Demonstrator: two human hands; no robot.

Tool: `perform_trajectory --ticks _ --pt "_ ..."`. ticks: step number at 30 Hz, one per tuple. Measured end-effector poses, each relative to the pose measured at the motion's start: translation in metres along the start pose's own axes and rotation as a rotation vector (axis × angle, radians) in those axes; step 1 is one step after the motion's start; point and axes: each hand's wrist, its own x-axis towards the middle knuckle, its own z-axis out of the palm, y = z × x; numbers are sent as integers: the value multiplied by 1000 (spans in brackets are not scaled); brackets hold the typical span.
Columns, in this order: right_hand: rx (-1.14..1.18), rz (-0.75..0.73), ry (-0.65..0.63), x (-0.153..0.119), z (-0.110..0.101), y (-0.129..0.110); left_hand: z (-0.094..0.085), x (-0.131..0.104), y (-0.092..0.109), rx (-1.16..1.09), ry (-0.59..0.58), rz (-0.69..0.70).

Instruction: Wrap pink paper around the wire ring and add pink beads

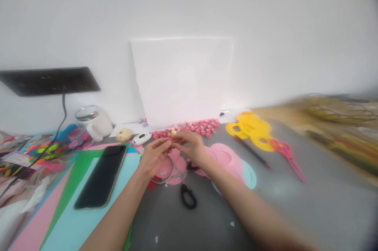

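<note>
My left hand (154, 157) and my right hand (191, 146) meet over the table, fingertips pinched close together. Whatever lies between them is too small and blurred to name; a hint of pink shows there. Beneath the hands are pink paper cutouts (179, 164) with rounded petals, and a thin ring-shaped outline whose kind I cannot tell. A pair of scissors with black handles (188, 196) lies partly under the right wrist. Just beyond the fingers is a spread of small pink pieces, like rolled paper buds (203, 127).
A phone (102, 178) rests on coloured paper sheets (65, 219) at left, near a white mug (100, 125). Rightward are pink paper rounds (226, 158), yellow paper cutouts (255, 127), a pencil (252, 152) and pink scissors (291, 160). A white board (186, 81) leans on the wall.
</note>
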Motion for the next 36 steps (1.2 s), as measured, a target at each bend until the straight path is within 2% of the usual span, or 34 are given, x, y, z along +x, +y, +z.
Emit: perform_trajectory --ticks 7,20,25,31,36 --pt "-44 -80 2 -2 1 4 4 -2 2 -14 -19 -5" --pt "-127 -92 24 -5 1 5 1 -2 1 62 -21 22" --pt "-139 -128 -14 -3 -3 4 3 -1 4 21 -6 2" --pt "-158 -128 35 -2 -2 3 3 1 1 16 15 11" --pt "-272 -221 39 -4 -1 3 2 0 1 10 36 15"
